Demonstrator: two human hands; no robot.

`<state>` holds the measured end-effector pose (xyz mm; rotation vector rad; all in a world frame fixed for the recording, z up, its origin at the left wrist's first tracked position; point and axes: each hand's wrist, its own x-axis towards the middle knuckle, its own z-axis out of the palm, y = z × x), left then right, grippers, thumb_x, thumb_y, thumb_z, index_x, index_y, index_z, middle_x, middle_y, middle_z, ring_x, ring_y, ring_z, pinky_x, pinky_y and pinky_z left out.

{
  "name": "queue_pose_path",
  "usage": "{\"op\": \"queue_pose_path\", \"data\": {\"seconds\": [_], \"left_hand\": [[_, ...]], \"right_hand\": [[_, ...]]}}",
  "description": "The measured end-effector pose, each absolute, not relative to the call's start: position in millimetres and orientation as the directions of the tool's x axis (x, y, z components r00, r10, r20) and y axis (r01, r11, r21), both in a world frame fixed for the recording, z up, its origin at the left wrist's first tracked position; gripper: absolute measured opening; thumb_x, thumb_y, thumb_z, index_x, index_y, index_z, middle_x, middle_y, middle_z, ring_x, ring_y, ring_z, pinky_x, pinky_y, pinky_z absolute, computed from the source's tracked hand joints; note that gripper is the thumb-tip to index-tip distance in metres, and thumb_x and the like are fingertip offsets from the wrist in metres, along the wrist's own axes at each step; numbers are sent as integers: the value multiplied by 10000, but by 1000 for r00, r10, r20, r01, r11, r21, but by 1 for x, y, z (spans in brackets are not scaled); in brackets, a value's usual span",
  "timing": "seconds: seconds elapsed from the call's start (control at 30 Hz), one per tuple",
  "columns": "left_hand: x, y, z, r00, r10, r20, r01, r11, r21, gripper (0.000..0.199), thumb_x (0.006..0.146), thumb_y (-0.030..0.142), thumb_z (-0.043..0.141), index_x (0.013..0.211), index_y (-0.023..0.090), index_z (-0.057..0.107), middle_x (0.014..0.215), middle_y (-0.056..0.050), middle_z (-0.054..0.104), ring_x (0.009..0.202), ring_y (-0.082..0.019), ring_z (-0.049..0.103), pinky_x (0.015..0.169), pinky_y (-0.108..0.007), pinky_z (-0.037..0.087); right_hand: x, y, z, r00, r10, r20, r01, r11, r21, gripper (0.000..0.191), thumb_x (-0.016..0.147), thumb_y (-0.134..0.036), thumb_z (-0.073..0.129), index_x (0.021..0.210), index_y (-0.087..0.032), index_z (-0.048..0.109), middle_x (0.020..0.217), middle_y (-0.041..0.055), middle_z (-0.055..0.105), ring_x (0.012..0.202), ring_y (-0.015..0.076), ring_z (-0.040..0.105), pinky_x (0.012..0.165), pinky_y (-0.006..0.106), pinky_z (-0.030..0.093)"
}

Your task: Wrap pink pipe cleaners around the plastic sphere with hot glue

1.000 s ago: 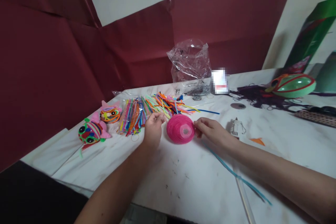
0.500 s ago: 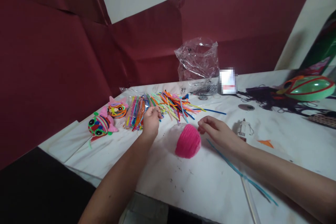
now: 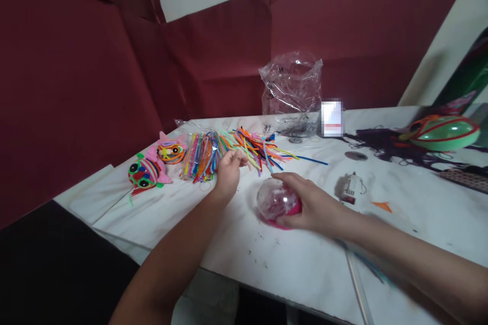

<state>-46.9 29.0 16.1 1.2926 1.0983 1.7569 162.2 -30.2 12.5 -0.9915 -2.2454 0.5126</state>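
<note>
My right hand (image 3: 308, 200) is wrapped round a clear plastic ball (image 3: 272, 198) on the table, its lower side covered with bright pink strands. The ball's clear side faces up and to the left. My left hand (image 3: 230, 166) is closed, fingertips pinched together, just in front of the pile of pipe cleaners (image 3: 259, 152); whether anything is between the fingers cannot be made out. Blue pipe cleaners (image 3: 375, 271) lie partly beneath my right forearm, blurred.
Two decorated animal balls (image 3: 147, 172) sit at the left beside bagged pipe cleaners (image 3: 198, 157). Behind stands a clear plastic bag (image 3: 293, 91). A white glue gun (image 3: 353, 188), an orange scrap (image 3: 382, 206) and a green balloon-like ball (image 3: 450, 133) lie to the right.
My right hand has moved left onto the ball and grasped it. The ball has turned, so its clear side now shows instead of the pink. My left hand has shifted slightly right.
</note>
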Motion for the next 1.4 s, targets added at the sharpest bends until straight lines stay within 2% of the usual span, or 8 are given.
{"op": "queue_pose_path", "data": {"seconds": [0.17,0.33,0.57,0.67,0.83,1.0,1.23,1.4], "left_hand": [[-42,22,18,-224,891,395,-39,-414,910,323,830,415,546,616,174,528,592,9,556,580,-107,520,638,-254,416],[-41,20,16,-193,897,398,-15,-408,913,260,786,378,601,638,172,547,616,15,551,614,-109,509,663,-253,410],[-30,18,9,-118,923,367,-7,-370,929,213,673,276,696,826,175,589,783,-7,602,716,-124,553,682,-249,422],[-20,10,5,-40,926,375,33,-374,927,160,764,303,606,850,168,607,764,-23,608,694,-127,552,684,-264,435],[-17,-4,10,-11,682,732,299,-696,653,85,813,222,556,788,185,628,860,-56,643,871,-168,595,836,-314,449],[-17,-9,12,105,572,813,397,-774,493,18,788,181,600,786,192,613,872,-56,637,868,-166,605,822,-310,467],[-26,2,11,-125,756,642,358,-569,740,123,877,240,424,804,200,514,820,-41,617,790,-154,585,768,-302,454],[-43,18,12,-189,858,477,359,-392,847,245,856,226,402,629,205,490,653,2,560,675,-141,539,715,-277,422]], "right_hand": [[172,1,7,-296,952,74,191,135,-972,698,637,-430,781,1251,-230,514,1050,74,695,884,250,670,788,392,540],[178,14,13,-319,947,-39,-246,-122,-962,311,795,-377,668,1047,-197,638,961,65,740,809,189,691,724,290,554],[179,15,17,-335,941,-53,-461,-213,-861,192,873,-372,562,859,-219,678,881,21,755,727,157,679,744,271,547],[177,11,18,-360,931,-55,-502,-244,-830,192,876,-363,565,820,-222,683,838,10,755,701,144,674,720,245,550],[175,7,16,-383,921,-71,-540,-286,-792,194,896,-310,546,868,-200,703,800,10,754,675,118,672,667,207,555],[173,6,16,-408,908,-93,-537,-321,-780,212,904,-311,535,886,-181,701,800,28,758,689,130,689,658,216,568],[176,7,19,-346,930,-123,-563,-311,-765,157,906,-281,535,901,-201,670,771,1,751,653,122,690,645,212,577],[188,19,18,-271,956,-109,-542,-245,-804,141,874,-349,574,917,-230,638,751,-11,740,667,157,688,634,274,590]]}}
